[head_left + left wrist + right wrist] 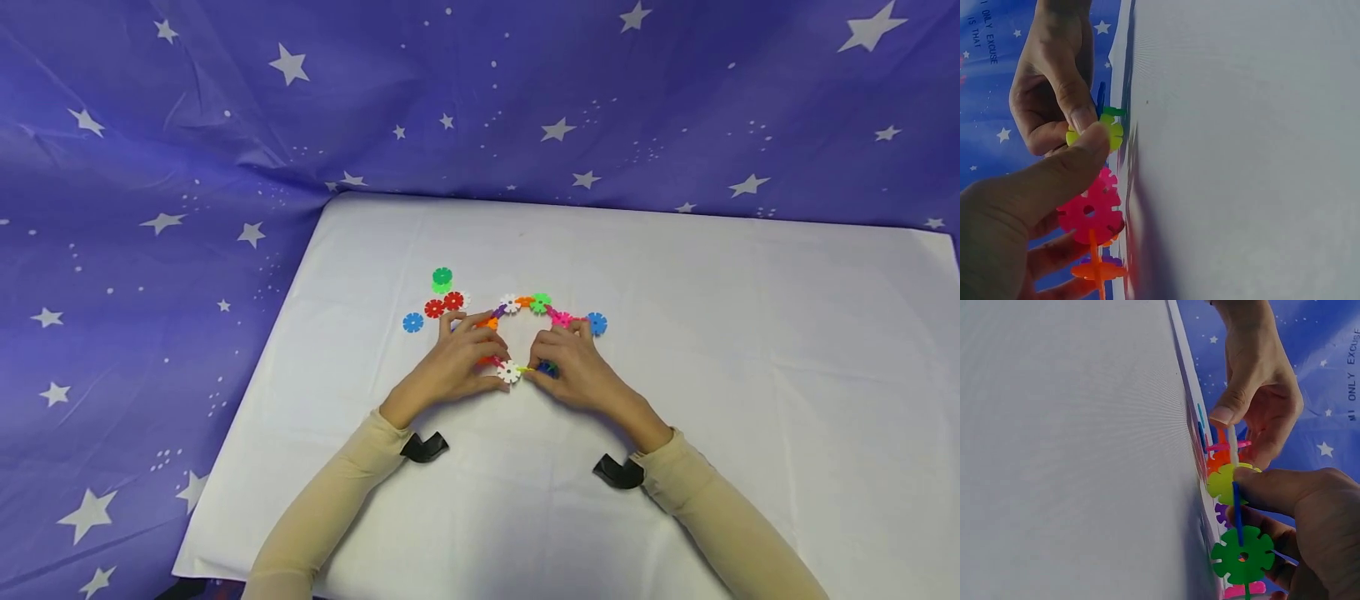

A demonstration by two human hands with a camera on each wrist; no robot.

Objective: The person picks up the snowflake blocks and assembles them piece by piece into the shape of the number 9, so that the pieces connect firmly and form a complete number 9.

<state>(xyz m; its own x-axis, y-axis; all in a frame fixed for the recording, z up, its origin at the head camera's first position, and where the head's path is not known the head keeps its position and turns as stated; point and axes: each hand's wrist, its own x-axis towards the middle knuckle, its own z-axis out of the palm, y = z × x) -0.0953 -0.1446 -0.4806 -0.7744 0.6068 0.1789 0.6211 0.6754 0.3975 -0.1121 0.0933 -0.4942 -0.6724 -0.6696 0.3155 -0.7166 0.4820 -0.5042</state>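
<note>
Several slotted plastic discs form a colourful ring between the two hands, raised at the near side. My left hand (pixel 453 367) pinches the white disc (pixel 509 372) at the near side of the ring. From the right, my right hand (pixel 573 367) pinches the yellow disc (pixel 1222 482), which meets the white one edge to edge. A blue disc (pixel 1237 512) and a green disc (pixel 1229 556) follow on the right hand's side. Toward the left hand hangs a pink disc (pixel 1085 215). Fingers hide parts of the ring's left and right sides.
Loose discs lie left of the ring: a blue disc (pixel 413 322), a red disc (pixel 434 309) and a green disc (pixel 442 275) among them. Another blue disc (pixel 597 323) is at the ring's right. A white cloth covers the table (pixel 750 350); a starry purple curtain (pixel 480 100) stands behind.
</note>
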